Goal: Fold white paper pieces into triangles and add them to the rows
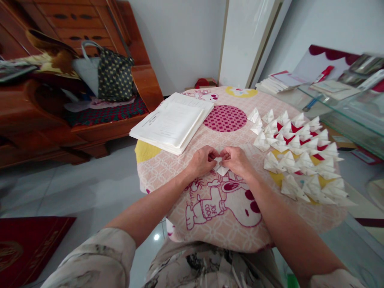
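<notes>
Near the middle of the round table, both my hands pinch a small folded piece of white paper. My left hand grips its left side, and my right hand has hold of its right side. The paper's lower end comes to a point above the cloth; its upper part is hidden by my fingers. Several rows of folded white paper pieces with pointed tips stand to the right of my right hand. Beyond my left hand lies a thick stack of white printed sheets.
A pink patterned cloth with cartoon dogs covers the round table. At the right is a glass shelf with papers and a red marker. On the left stands a wooden bench with bags; a red mat-like item lies on the floor.
</notes>
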`<state>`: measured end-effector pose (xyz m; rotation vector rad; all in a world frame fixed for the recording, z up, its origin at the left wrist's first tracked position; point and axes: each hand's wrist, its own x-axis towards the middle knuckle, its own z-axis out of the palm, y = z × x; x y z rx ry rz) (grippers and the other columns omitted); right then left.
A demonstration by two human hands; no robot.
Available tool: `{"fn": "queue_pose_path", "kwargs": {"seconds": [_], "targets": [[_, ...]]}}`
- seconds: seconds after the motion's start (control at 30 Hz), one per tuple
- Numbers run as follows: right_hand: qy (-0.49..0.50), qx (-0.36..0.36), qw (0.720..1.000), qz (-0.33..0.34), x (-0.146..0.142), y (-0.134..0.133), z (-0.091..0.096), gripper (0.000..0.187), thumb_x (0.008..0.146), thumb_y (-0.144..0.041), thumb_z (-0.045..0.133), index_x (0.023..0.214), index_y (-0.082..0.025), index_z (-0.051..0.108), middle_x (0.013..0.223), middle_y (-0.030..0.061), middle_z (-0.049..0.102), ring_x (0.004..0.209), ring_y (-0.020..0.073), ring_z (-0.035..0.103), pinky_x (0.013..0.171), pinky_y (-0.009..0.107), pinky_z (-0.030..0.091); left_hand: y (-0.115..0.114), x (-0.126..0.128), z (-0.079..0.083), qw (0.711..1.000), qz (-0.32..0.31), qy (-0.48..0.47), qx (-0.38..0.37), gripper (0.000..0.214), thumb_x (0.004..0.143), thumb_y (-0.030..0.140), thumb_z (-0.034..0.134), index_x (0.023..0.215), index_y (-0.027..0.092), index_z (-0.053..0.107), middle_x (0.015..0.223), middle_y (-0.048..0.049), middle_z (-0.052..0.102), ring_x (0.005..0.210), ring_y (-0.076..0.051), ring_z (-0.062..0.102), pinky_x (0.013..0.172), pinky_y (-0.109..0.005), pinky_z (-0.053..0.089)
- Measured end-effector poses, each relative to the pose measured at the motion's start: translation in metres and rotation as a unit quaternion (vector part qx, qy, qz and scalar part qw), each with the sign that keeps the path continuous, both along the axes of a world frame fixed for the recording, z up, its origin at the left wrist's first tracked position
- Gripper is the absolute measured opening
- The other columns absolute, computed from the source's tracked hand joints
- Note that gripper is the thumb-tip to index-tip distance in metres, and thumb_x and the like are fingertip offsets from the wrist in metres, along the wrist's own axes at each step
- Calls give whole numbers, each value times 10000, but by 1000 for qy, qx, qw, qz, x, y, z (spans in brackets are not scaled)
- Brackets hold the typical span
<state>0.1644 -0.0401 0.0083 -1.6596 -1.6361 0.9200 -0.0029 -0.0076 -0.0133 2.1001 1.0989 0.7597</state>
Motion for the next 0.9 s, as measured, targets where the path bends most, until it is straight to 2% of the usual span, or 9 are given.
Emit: {"fn": "queue_pose_path", "kwargs": {"seconds": [0.17, 0.33, 0.6, 0.9], "targets": [[-17, -4, 1000, -3, 0, -1, 1, 201, 619, -51, 663, 791, -154, 648, 636, -15, 629, 614, 134, 599, 572, 230, 421, 5, -4, -2, 999, -26, -23, -27, 281, 638, 41, 554, 876, 141, 666, 884, -28, 670, 731, -110, 628, 678, -239, 556], [-21, -15, 1000, -11, -1, -2, 2, 208, 625, -57, 686, 803, -158, 653, 651, -12, 634, 613, 131, 595, 568, 227, 414, 10, -13, -5, 990, -84, -75, -83, 384, 631, -15, 481, 941, 128, 657, 977, -56, 689, 839, -115, 672, 786, -263, 587], [-184, 34, 982, -29, -17, -2, 5, 173, 655, -171, 739, 809, -181, 660, 670, 3, 634, 658, 156, 570, 611, 263, 372, 11, -14, -10, 990, -102, -76, -66, 402, 641, -30, 467, 980, 124, 620, 1011, -67, 710, 891, -125, 691, 813, -294, 593], [-100, 28, 994, -21, -6, 0, -2, 185, 614, -48, 659, 755, -167, 657, 660, 8, 644, 645, 149, 599, 601, 245, 421, 9, -14, -8, 988, -99, -83, -78, 421, 622, -31, 434, 968, 117, 623, 973, -62, 695, 870, -125, 686, 808, -278, 587]]}}
